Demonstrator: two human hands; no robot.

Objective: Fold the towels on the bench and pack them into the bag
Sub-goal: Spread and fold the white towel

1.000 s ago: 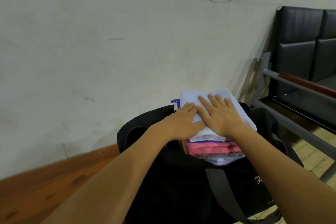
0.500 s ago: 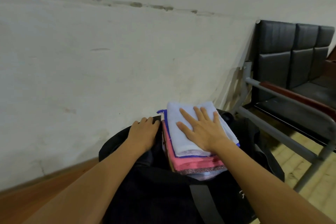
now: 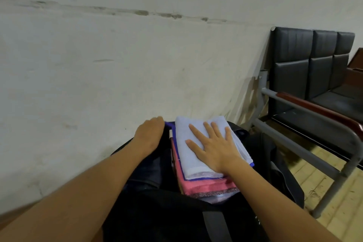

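Towels (image 3: 198,155) stacked in bag (image 3: 157,216) under flat right hand (image 3: 214,147) — left hand (image 3: 150,133) curled on bag rim, fingers hidden

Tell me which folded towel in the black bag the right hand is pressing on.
The pale lavender-white folded towel on top of the stack: the right hand lies flat on it. The blue-edged one and the pink towel sit beneath, untouched.

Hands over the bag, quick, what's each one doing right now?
Left hand: at the far rim of the black bag, fingers hidden, cannot tell.
Right hand: open, flat on the top towel.
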